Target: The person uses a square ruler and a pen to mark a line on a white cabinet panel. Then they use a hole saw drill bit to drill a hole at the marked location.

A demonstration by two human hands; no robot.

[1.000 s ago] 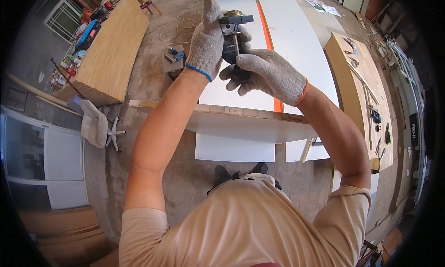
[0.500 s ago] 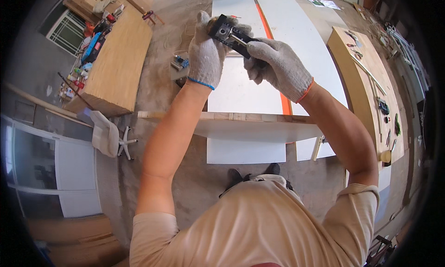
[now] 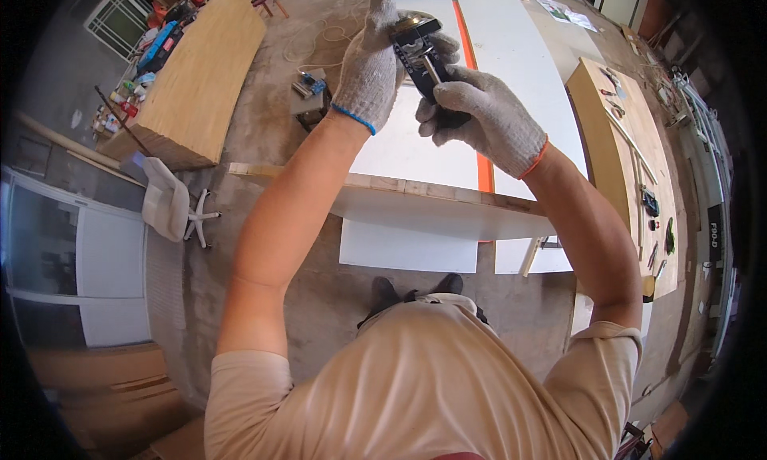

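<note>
Both left hand [image 3: 367, 81] and right hand [image 3: 494, 118] curl firmly round a black tool [image 3: 419, 62] over the white panel [image 3: 415, 155], apparently steadying it

A grey wall [image 3: 52, 73] on the left holds a white-barred rectangular window [image 3: 120, 19]. Below it runs a long, pale wooden worktop [image 3: 212, 73] crowded with bottles and tools near the wall. A white-framed glass door [image 3: 44, 248] stands nearer, beside an off-white swivel chair [image 3: 165, 204]. Stained grey-brown concrete floor [image 3: 519, 316] extends to a low, light-wood worktop [image 3: 594, 118] at right. Light brightens the far floor.
</note>
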